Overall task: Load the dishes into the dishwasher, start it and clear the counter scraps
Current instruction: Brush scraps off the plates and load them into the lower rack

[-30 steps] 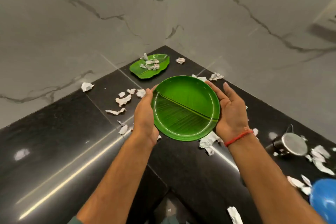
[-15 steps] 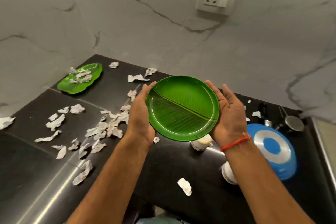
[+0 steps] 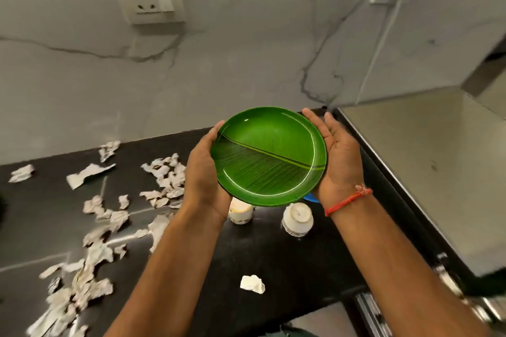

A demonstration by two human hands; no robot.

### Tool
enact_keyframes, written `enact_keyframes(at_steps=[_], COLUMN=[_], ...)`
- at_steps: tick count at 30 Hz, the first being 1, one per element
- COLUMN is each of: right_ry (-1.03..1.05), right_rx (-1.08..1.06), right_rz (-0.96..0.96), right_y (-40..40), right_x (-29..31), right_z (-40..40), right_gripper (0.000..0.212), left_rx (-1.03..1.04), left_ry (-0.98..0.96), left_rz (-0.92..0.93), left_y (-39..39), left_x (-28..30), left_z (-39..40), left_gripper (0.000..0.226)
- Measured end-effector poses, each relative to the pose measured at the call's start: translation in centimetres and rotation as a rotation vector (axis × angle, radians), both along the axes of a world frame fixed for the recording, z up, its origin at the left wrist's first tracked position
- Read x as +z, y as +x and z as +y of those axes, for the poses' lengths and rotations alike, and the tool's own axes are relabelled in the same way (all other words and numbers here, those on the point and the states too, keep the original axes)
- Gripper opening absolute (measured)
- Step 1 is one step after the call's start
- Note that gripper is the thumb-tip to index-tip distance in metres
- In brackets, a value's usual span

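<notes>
- Paper scraps (image 3: 90,216) litter the black counter (image 3: 273,260) from your 8 to 10 o'clock.
- Your left hand (image 3: 204,172) cups the plate's left rim, fingers curled round its edge.
- The green plate (image 3: 269,156) sits between both hands at 12 o'clock, raised above the counter and tilted toward you.
- Two white cups (image 3: 297,219) stand on the counter just below the plate.
- Your right hand (image 3: 338,157) grips the plate's right rim, palm up, fingers nearly straight along it.
</notes>
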State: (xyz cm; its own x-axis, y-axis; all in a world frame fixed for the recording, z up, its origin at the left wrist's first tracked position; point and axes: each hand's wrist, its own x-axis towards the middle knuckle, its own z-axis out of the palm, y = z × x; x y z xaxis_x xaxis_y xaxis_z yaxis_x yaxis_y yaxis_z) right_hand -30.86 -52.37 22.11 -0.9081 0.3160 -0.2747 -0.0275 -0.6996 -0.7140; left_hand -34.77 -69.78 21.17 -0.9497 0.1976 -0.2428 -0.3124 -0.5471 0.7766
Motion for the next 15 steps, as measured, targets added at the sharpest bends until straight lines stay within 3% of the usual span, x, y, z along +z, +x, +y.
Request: enact_keyframes(at_steps=[6,11,15], right_ry=[0.022,0.059,0.028], right_rx=[-0.294,-0.484,-0.67], right_rz=[-0.022,-0.04,-0.046], right_y=[4.5,9.7,14.7], right_x=[-0.1,0.4,0.5], right_z=[3.5,6.4,9.6], right_gripper=[0.045,0.044,0.038], left_rx=[-0.27,-0.432,-0.526], left_ry=[0.036,0.032,0.004], left_rz=[-0.066,-0.098,-0.104], left_y=[0.6,2.4,5.7], left_x=[-0.4,-0.9,-1.1], left_z=[5.1,10.2,15.3], left_gripper=[0.021,0.041,0.039])
